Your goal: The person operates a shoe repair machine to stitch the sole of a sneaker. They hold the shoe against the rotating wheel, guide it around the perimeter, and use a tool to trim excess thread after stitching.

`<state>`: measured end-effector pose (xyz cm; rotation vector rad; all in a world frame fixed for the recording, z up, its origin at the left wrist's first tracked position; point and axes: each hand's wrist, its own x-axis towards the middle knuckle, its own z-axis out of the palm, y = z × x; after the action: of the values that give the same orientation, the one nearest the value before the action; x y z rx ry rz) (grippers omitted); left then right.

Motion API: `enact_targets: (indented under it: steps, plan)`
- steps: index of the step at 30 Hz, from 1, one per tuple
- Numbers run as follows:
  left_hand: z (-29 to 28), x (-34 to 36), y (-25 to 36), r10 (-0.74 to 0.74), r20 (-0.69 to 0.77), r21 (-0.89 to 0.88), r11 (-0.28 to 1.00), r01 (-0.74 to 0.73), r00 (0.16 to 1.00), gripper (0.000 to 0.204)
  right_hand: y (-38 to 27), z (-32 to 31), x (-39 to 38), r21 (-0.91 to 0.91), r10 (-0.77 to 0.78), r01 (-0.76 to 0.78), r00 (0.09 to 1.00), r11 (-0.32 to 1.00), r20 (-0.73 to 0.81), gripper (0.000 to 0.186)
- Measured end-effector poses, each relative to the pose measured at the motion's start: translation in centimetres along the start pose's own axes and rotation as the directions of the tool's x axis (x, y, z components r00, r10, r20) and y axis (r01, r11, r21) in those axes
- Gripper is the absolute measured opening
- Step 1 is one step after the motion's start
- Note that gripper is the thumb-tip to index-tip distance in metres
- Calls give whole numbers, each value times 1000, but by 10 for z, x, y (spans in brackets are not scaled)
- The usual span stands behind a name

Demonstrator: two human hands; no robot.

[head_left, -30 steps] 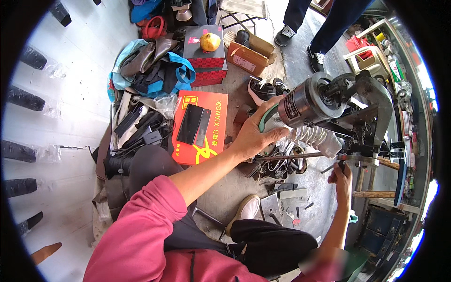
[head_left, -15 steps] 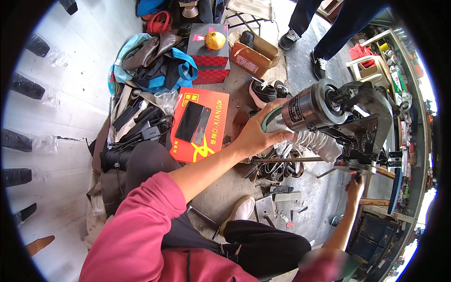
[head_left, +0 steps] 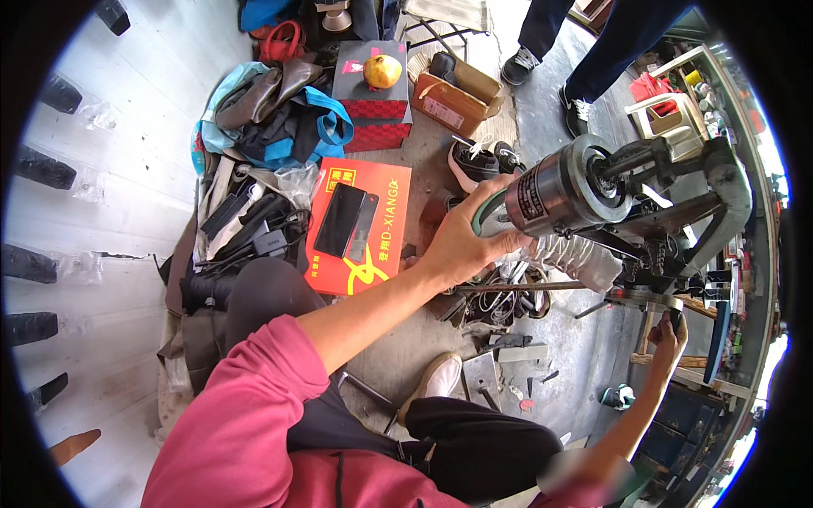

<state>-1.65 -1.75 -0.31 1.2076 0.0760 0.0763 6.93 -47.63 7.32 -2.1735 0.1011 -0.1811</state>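
My left hand (head_left: 474,241) grips a grey lace-up shoe (head_left: 576,258) with a green-lined opening, which is slipped onto a dark metal sewing machine (head_left: 711,212) beneath its steel cylinder (head_left: 546,195). My fingers wrap round the shoe's heel end, next to the cylinder. Low at the machine's right, my right hand (head_left: 667,343) is closed on a dark crank handle (head_left: 675,317) at the rim of a horizontal metal wheel (head_left: 635,298). The shoe's far end is partly hidden by the machine's frame.
An orange box (head_left: 326,271) with a phone (head_left: 343,218) lies left, beside piled bags. A pomegranate (head_left: 381,71) sits on stacked boxes. Shoes (head_left: 474,165) and tools (head_left: 517,347) are on the floor. Another person's legs (head_left: 593,68) stand behind. A cluttered cabinet (head_left: 737,144) lines the right.
My right hand has swung down and to the right round the wheel, then up along its right side. The machine's upper linkage has shifted. My left hand stays on the shoe.
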Motion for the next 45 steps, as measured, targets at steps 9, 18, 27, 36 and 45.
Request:
enact_targets:
  steps: [9,18,27,36,45]
  plan:
    - [-2,2,-1,65,8,-51,997,-64,998,84,92,50,-2,-107,388,-377,915,920,108,9]
    - [7,0,9,-68,-61,51,996,71,996,80,-29,38,-31,-30,73,-69,990,997,121,17]
    - [-2,6,-5,177,4,34,984,-177,984,90,79,16,15,-74,280,-285,957,956,-70,7]
    - [5,2,9,-110,-5,-79,991,110,994,86,-13,70,-43,15,211,-227,924,974,318,24]
    - [-4,17,-7,173,41,150,973,-177,984,97,49,-6,17,23,76,-74,992,997,-100,12]
